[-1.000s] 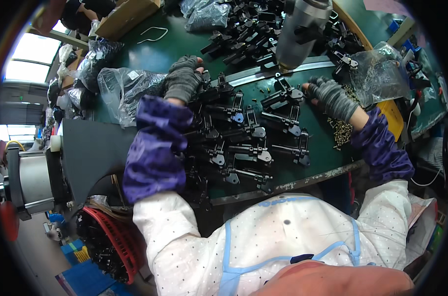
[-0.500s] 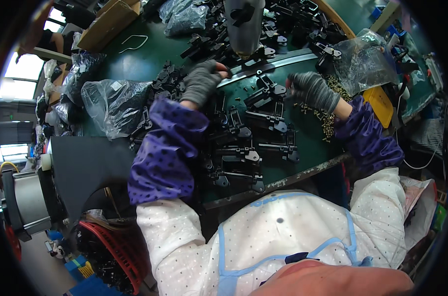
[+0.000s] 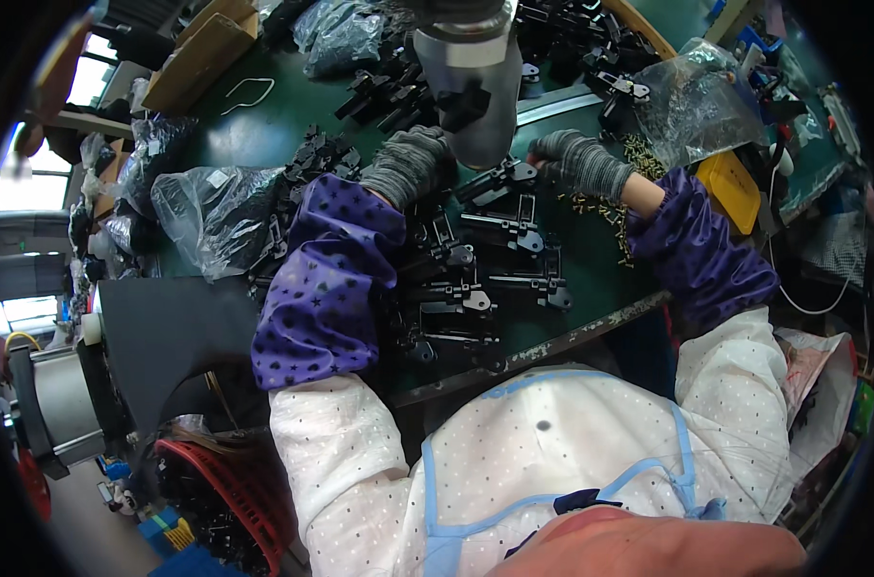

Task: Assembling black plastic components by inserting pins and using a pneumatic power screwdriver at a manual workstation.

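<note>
My left hand [image 3: 408, 165], in a striped grey glove, reaches in beside a grey cylinder [image 3: 471, 101] that hangs over the table; its fingertips are hidden there. My right hand [image 3: 581, 163], gloved alike, is curled closed to the right of the cylinder. Its fingertips are at the end of a black metal bracket [image 3: 499, 183]; what they pinch, if anything, is too small to make out. Several similar black brackets [image 3: 504, 231] with small rods and rounded metal end plates lie in rows nearer to me.
Loose brass-coloured screws [image 3: 615, 216] lie by my right wrist, next to a yellow tray [image 3: 730, 192] and a clear plastic bag [image 3: 701, 106]. Another clear bag [image 3: 211, 216] and piled black parts [image 3: 317, 159] are at left. A metal rail [image 3: 557, 104] lies behind the hands.
My left hand has moved right, close to the cylinder, and its fingers are now hidden. My right hand has shifted left toward the bracket. The whole view has shifted slightly.
</note>
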The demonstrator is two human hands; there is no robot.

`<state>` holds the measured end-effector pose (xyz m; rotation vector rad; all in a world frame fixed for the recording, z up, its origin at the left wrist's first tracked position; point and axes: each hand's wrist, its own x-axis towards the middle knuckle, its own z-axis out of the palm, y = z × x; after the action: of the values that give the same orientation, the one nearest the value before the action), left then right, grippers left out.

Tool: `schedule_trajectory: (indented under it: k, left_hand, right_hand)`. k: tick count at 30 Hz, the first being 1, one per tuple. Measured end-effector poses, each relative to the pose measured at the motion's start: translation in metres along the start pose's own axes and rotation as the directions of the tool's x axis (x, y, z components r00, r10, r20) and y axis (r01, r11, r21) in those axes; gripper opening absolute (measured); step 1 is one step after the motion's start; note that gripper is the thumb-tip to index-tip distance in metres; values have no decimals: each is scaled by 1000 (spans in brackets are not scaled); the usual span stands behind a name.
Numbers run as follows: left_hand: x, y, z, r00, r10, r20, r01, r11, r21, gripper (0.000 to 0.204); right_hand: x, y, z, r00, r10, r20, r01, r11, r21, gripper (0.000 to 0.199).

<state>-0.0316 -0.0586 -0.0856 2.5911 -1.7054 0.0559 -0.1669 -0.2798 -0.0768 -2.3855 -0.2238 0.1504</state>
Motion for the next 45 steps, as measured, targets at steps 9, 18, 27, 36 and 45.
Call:
schedule_trajectory:
  k: [9,18,27,36,45]
  left_hand:
    - [-17,64,-18,920,-359,-160,253,852,-458,32]
    - [-24,92,-25,879,-426,-213,196,731,-654,23]
    - [-26,89,-17,845,-524,-109,320,659,-681,17]
    - [-25,97,-18,859,-451,-244,221,755,-618,21]
    - [-10,93,2,855,-474,-213,162,633,-757,19]
  right_hand:
    - [0,-10,-19,991,99,94,-137,736,663,19]
    - [22,-26,-6,986,135,97,-166,774,611,13]
    - [33,-29,-3,959,202,200,-267,881,391,21]
    - [60,-134,-45,743,-371,-557,628,673,390,53]
    - [49,-106,-40,771,-158,-617,537,682,496,55]
